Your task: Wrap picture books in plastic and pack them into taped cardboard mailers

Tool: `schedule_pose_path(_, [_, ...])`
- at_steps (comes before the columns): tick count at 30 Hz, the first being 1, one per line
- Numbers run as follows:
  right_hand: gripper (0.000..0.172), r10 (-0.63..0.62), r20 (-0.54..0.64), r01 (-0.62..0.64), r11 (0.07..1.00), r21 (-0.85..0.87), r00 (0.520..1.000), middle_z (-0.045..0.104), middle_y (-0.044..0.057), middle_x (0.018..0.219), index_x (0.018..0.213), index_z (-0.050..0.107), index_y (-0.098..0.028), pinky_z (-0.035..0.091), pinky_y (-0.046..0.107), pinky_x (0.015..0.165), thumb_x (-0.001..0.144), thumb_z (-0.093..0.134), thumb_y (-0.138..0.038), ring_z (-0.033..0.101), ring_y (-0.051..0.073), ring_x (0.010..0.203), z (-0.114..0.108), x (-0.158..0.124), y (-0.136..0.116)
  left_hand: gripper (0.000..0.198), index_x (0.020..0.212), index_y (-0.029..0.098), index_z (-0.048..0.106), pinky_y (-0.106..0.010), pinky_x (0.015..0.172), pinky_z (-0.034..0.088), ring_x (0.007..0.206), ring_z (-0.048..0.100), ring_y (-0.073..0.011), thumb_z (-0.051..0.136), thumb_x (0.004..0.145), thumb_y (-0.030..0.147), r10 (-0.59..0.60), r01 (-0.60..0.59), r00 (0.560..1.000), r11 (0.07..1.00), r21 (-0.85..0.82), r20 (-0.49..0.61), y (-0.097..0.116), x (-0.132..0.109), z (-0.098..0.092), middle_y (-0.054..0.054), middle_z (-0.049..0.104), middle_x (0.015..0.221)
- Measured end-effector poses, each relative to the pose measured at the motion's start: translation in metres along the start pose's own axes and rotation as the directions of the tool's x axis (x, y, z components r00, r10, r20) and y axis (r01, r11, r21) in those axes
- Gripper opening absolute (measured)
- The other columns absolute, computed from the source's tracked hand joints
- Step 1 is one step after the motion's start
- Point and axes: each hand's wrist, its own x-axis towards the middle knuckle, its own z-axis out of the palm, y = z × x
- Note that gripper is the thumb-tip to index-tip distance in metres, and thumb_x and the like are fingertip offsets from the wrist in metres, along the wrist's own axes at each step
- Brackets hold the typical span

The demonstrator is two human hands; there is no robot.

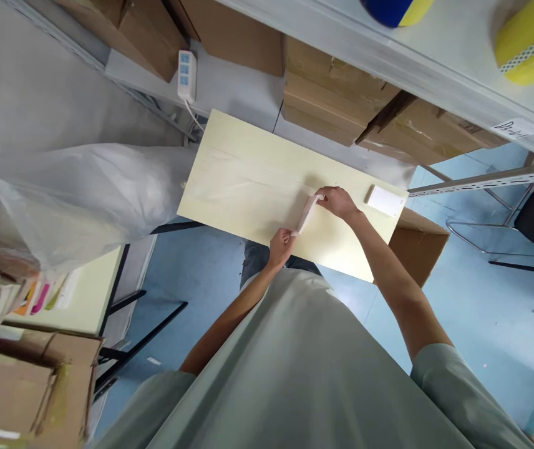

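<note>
Grey-green shirt (290, 362); left hand (280, 247) over front edge of surface (248, 146), right hand (337, 201) inward, both pinching pale strip (306, 214); white box (385, 201) near far-right corner; room leftward.

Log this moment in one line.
left hand: pinching pale narrow strip, near end | right hand: pinching far end | white rectangular box: untouched, on cream rectangular tabletop

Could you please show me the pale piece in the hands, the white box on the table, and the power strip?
Pale piece (307, 215): head view, the middle of its length.
White box (385, 201): head view, its upper face.
Power strip (185, 76): head view, its face with sockets.
</note>
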Motion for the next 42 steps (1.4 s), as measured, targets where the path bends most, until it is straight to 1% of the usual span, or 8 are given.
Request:
schedule_pose_path(6, [0.019,0.040,-0.073,-0.037,0.998,0.043,0.997,0.083,0.008,0.112,0.109,0.084,-0.022,0.053,0.034,0.091,0.110,0.070,-0.035,0.074,0.025,0.099,0.018,0.024,-0.021,0.012,0.087,0.024,0.067,-0.037,0.096,0.062,0.106,0.081,-0.0276,0.069,0.097,0.030,-0.012,0.015,0.999,0.999,0.049,-0.042,-0.006,0.003,-0.012,-0.007,0.085,0.102])
schedule_pose_path(17, [0.029,0.269,-0.136,-0.265,0.963,0.046,0.954,0.075,0.017,0.138,0.128,0.082,-0.019,0.061,0.044,0.103,0.110,0.060,-0.023,0.077,0.032,0.112,0.054,0.046,-0.046,0.018,0.076,0.025,0.076,-0.045,0.095,0.059,0.097,0.080,-0.0357,0.074,0.093,0.033,-0.141,0.146,0.989,0.930,0.338,-0.038,-0.010,0.030,-0.027,-0.011,0.080,0.082])
schedule_pose_path(20, [0.037,0.280,-0.212,-0.260,0.958,0.117,0.936,0.065,0.019,0.155,0.142,0.074,-0.019,0.065,0.046,0.099,0.107,0.062,-0.023,0.079,0.031,0.107,0.064,0.036,-0.043,0.017,0.090,0.025,0.080,-0.047,0.099,0.061,0.101,0.079,-0.0361,0.072,0.098,0.037,-0.003,0.020,0.999,0.905,0.426,-0.042,0.002,0.039,-0.039,-0.012,0.080,0.089])
schedule_pose_path(23, [0.045,0.305,-0.349,-0.224,0.941,0.254,0.886,0.055,0.022,0.165,0.152,0.065,-0.020,0.067,0.047,0.094,0.107,0.061,-0.030,0.080,0.031,0.108,0.080,0.015,-0.037,0.030,0.127,0.020,0.077,-0.049,0.117,0.058,0.129,0.073,-0.0356,0.065,0.100,0.023,0.324,-0.272,0.946,0.799,0.536,-0.003,0.014,0.059,-0.053,-0.017,0.079,0.126])
schedule_pose_path(27, [0.046,0.454,-0.362,-0.258,0.841,0.476,0.814,0.068,0.023,0.145,0.145,0.065,-0.018,0.068,0.048,0.092,0.106,0.064,-0.042,0.081,0.029,0.101,0.112,-0.024,-0.031,0.055,0.150,0.012,0.064,-0.052,0.139,0.041,0.169,0.041,-0.0366,0.058,0.095,0.008,0.504,-0.526,0.832,0.583,0.619,0.233,0.022,0.092,-0.064,-0.024,0.054,0.167])
schedule_pose_path(33, [0.046,0.572,-0.134,-0.223,0.511,0.830,0.810,0.078,0.019,0.132,0.136,0.066,-0.020,0.070,0.044,0.094,0.098,0.071,-0.046,0.083,0.028,0.107,0.150,-0.048,-0.040,0.053,0.151,0.015,0.066,-0.059,0.138,0.042,0.173,0.034,-0.0401,0.059,0.099,0.011,0.470,-0.589,0.793,0.430,0.685,0.387,0.022,0.106,-0.057,-0.023,0.045,0.176])
schedule_pose_path(37, [0.045,0.642,-0.042,-0.203,0.303,0.931,0.765,0.080,0.016,0.128,0.128,0.067,-0.021,0.069,0.045,0.096,0.091,0.077,-0.044,0.082,0.027,0.107,0.146,-0.050,-0.037,0.058,0.158,0.017,0.063,-0.063,0.135,0.045,0.173,0.032,-0.0447,0.065,0.100,0.016,0.453,-0.577,0.801,0.406,0.709,0.392,0.021,0.099,-0.046,-0.023,0.042,0.179])
schedule_pose_path(42, [0.044,0.580,-0.095,-0.136,0.341,0.930,0.809,0.083,0.010,0.109,0.114,0.069,-0.023,0.069,0.044,0.088,0.087,0.079,-0.056,0.080,0.025,0.095,0.122,-0.065,-0.031,0.057,0.159,0.017,0.063,-0.060,0.133,0.048,0.173,0.033,-0.0436,0.061,0.102,0.016,0.440,-0.585,0.801,0.429,0.688,0.406,0.024,0.093,-0.032,-0.021,0.044,0.180])
